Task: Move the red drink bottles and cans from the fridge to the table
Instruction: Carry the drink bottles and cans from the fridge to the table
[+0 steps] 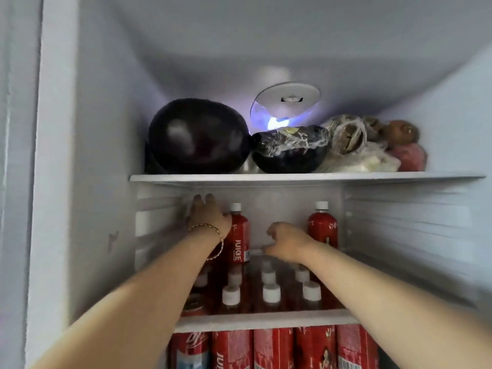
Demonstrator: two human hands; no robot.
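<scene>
Inside the open fridge, two red juice bottles with white caps stand tall at the back of the middle shelf (266, 319), one on the left (238, 235) and one on the right (322, 227). My left hand (209, 215), a gold bracelet on its wrist, reaches in just left of the left bottle with fingers pointing up and the thumb side against it. My right hand (286, 243) hovers between the two bottles with loosely curved fingers that hold nothing I can see. Several more capped red bottles (271, 294) stand in front, and a red can (193, 306) stands at the left.
The top shelf (306, 177) holds a large dark eggplant (198, 135), a wrapped dark bowl (290, 149) and bagged food (372, 145). Below the middle shelf stands a row of red bottles and cans (274, 347). The fridge walls close in on both sides.
</scene>
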